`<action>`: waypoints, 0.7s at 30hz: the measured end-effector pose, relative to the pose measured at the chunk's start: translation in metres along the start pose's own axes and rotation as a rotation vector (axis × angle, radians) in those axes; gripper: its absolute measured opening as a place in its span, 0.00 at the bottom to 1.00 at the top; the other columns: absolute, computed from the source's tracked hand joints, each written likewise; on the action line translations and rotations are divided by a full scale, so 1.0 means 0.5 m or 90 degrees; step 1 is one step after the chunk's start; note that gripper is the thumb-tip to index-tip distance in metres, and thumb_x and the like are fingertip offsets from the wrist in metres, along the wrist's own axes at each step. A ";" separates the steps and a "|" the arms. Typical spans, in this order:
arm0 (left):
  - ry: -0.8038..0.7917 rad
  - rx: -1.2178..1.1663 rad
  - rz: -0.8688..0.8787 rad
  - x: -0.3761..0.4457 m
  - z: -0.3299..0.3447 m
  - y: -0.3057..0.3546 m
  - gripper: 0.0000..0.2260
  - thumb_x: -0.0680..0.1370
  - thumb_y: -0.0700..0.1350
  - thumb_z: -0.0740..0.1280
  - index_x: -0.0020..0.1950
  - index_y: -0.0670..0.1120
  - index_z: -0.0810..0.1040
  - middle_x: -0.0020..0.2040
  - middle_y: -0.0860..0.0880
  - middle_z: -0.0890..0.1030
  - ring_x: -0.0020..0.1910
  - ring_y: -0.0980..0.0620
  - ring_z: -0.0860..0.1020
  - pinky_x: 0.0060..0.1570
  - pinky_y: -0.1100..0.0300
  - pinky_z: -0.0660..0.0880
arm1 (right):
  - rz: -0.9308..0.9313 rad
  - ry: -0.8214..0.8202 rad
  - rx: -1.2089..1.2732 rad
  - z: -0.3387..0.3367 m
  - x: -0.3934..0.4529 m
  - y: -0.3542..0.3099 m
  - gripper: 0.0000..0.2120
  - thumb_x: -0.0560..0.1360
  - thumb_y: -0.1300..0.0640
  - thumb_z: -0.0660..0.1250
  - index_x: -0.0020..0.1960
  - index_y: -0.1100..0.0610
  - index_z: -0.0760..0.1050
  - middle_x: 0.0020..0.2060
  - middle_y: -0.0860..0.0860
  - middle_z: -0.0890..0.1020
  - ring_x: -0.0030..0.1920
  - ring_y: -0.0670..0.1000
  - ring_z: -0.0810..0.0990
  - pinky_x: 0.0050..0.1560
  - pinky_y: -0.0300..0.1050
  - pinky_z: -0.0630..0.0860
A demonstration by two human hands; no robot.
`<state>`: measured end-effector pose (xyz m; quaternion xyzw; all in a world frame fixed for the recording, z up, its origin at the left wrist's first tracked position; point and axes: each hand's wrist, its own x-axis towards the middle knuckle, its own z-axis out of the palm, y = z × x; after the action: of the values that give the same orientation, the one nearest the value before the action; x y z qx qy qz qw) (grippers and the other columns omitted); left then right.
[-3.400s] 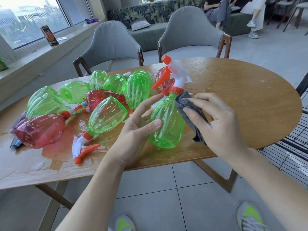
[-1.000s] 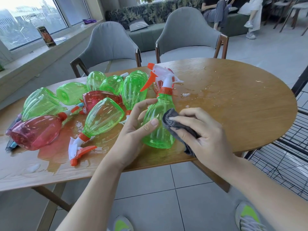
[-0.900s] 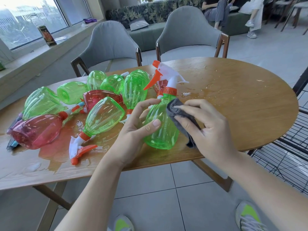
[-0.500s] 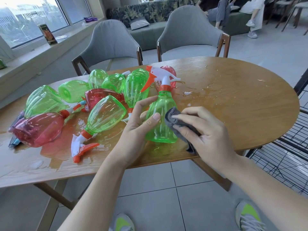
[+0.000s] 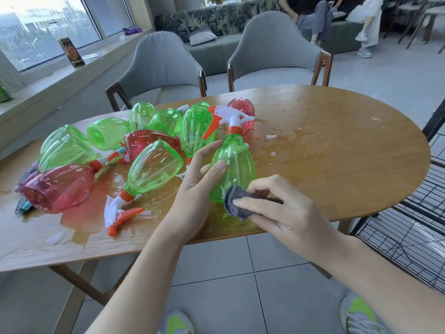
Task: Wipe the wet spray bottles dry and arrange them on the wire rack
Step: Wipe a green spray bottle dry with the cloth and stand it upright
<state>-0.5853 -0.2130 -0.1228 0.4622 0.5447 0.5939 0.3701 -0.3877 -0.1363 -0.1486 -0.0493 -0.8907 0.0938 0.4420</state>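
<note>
You gripped one green bottle [image 5: 234, 165] with your left hand [image 5: 197, 186]; your right hand [image 5: 284, 213] pinched the cloth [image 5: 234, 201] against its base. The other bottles [image 5: 154, 167] lay wet, and no bottle showed on the visible part of the wire rack [image 5: 409, 227].

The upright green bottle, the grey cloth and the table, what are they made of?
Green bottle: clear glossy plastic, ribbed, see-through. Grey cloth: soft matte fabric, bunched, maybe microfibre. Table: wood or veneer, grain visible, smooth sheen under puddles.

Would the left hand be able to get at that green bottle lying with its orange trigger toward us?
Probably yes: the lying green bottle sits just beside the left hand, nothing between, though that hand holds the upright bottle.
</note>
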 end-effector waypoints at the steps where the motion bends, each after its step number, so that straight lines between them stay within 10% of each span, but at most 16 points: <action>1: 0.001 -0.007 -0.003 -0.001 -0.001 0.002 0.19 0.81 0.55 0.69 0.73 0.62 0.77 0.67 0.45 0.80 0.71 0.40 0.78 0.75 0.32 0.69 | -0.003 -0.001 -0.005 -0.002 -0.002 0.001 0.10 0.80 0.64 0.70 0.60 0.63 0.84 0.51 0.60 0.80 0.49 0.57 0.80 0.53 0.41 0.76; 11: -0.035 -0.007 0.010 -0.002 -0.014 -0.002 0.23 0.79 0.54 0.68 0.74 0.60 0.75 0.71 0.37 0.76 0.73 0.27 0.71 0.72 0.21 0.65 | 0.070 0.063 0.013 -0.013 0.005 0.013 0.11 0.78 0.65 0.72 0.59 0.63 0.84 0.51 0.59 0.80 0.51 0.50 0.78 0.57 0.33 0.72; 18: -0.081 0.015 0.046 -0.013 -0.010 0.009 0.19 0.82 0.43 0.64 0.70 0.59 0.77 0.67 0.48 0.82 0.64 0.43 0.82 0.60 0.47 0.79 | 0.150 0.152 0.001 -0.031 0.061 0.031 0.11 0.80 0.62 0.70 0.60 0.63 0.83 0.52 0.57 0.81 0.54 0.49 0.80 0.58 0.33 0.72; 21: -0.086 0.046 0.058 -0.017 -0.007 0.013 0.19 0.82 0.43 0.63 0.70 0.60 0.77 0.70 0.50 0.80 0.67 0.41 0.80 0.64 0.42 0.80 | 0.183 0.152 -0.014 -0.038 0.065 0.040 0.11 0.80 0.62 0.70 0.61 0.63 0.83 0.53 0.56 0.82 0.56 0.49 0.79 0.60 0.31 0.71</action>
<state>-0.5859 -0.2229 -0.1175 0.5381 0.5180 0.5578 0.3618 -0.3922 -0.1089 -0.1160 -0.1917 -0.8166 0.1394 0.5263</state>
